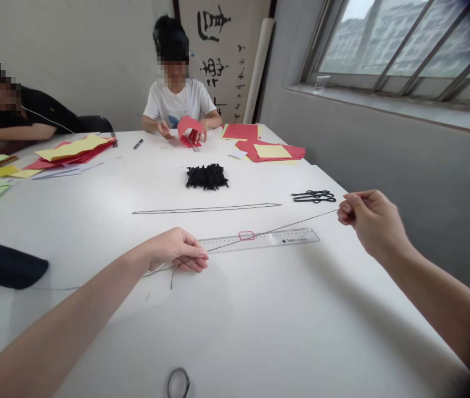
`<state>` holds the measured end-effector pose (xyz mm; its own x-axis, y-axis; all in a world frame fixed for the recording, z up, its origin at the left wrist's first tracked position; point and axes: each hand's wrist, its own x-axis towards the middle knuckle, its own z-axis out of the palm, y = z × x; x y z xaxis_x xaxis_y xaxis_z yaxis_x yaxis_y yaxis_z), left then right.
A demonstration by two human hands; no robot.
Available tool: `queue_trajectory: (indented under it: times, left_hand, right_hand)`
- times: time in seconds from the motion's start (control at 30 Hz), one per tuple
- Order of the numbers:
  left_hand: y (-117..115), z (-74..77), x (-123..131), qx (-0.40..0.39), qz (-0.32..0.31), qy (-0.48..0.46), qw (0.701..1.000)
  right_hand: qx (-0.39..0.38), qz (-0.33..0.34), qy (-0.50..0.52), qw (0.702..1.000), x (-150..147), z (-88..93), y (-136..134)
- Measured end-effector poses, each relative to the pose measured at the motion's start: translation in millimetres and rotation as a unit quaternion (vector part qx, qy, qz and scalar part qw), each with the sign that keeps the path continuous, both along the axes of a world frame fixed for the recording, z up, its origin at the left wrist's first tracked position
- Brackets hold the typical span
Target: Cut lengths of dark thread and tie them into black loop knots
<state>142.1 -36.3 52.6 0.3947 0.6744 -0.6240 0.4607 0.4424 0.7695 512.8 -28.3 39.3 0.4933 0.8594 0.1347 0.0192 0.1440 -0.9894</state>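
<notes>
A thin dark string [296,222] is stretched taut between my two hands, over a clear ruler [268,240] that lies on the white table. My left hand [183,251] pinches it near the ruler's left end, and loose string trails below and behind that hand. Higher and farther right, my right hand [369,215] pinches the other end. On the ruler rests a small red rectangular outline [247,235]. Beyond it lies a long narrow loop of dark string [205,209]. At the far left is a black spool-like object [9,265], with string running from it.
A heap of short black strands [207,177] and several black cord loops [314,196] lie farther back. A scissor-like handle ring [178,383] is at the near edge. Coloured paper [73,152] covers the left side. Across the table a person [179,105] handles red paper; another leans at left.
</notes>
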Motion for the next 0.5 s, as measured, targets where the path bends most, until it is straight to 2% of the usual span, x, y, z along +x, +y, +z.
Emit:
queue_trajectory:
  times: [0.3, 0.5]
  left_hand:
    - [-1, -2.9, -1, -0.022, -0.031, 0.019, 0.999]
    - [4, -9.6, -4, -0.032, -0.046, 0.035, 0.998]
  right_hand:
    - [-0.059, -0.025, 0.019, 0.998, 20, -11.4, 9]
    - [-0.099, -0.067, -0.037, 0.992, 31, -16.8, 16]
